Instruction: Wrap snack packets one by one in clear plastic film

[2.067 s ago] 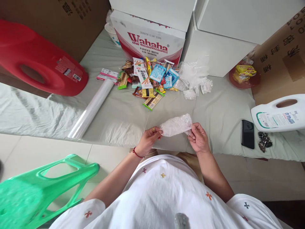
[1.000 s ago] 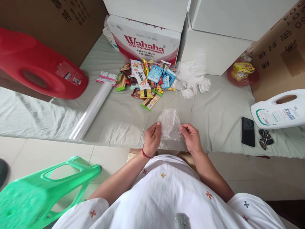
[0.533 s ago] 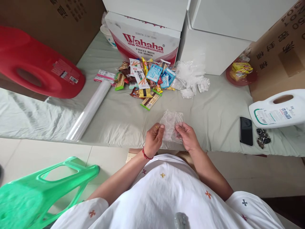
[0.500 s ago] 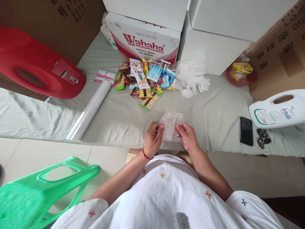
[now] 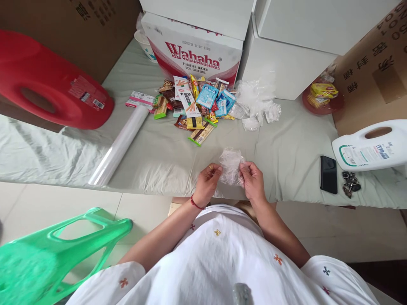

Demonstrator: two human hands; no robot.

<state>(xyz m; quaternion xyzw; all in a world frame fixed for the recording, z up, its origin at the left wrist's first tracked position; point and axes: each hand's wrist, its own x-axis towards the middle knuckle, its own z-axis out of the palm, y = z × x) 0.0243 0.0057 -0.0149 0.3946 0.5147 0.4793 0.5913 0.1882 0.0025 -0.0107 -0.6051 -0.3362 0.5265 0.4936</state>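
Observation:
I hold a crumpled piece of clear plastic film (image 5: 231, 164) between both hands, just above the near edge of a grey-covered surface (image 5: 165, 152). My left hand (image 5: 207, 183) pinches its left side with closed fingers; a red cord sits on that wrist. My right hand (image 5: 252, 181) pinches the right side, fingers curled. Beyond the hands lies a pile of wrapped snacks (image 5: 197, 103). To its right is a heap of clear crumpled plastic bundles (image 5: 257, 106).
A roll of clear film (image 5: 119, 146) lies at left, beside a red jug (image 5: 54, 89). A Wahaha box (image 5: 193, 51) and white boxes stand behind. At right are a white detergent jug (image 5: 372, 146), a phone (image 5: 328, 173) and keys (image 5: 350, 185). A green stool (image 5: 63, 250) is at lower left.
The film was stretched sideways between my hands, then turned upright and gathered. It is now a smaller, tighter wad, and my hands have come closer together.

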